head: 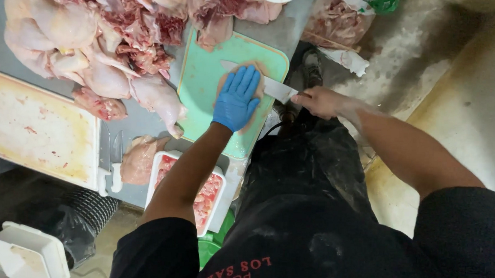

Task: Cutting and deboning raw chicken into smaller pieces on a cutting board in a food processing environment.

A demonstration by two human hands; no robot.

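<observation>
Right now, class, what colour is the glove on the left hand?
Blue, on the left hand pressing the meat; seen in the head view.

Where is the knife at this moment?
The knife is in the right hand, its blade lying flat under the gloved left hand on the green cutting board.

Chicken piece (pixel 235 72): pale pink, raw, flat on the green cutting board (pixel 205 81), near the board's far right corner. Mostly hidden under a palm; only its rim shows around the fingers.

Knife (pixel 273 85): 1 broad steel blade, lying level, edge into the meat's side. Tip pokes out past the piece on the far side; handle is hidden in the grip.
</observation>
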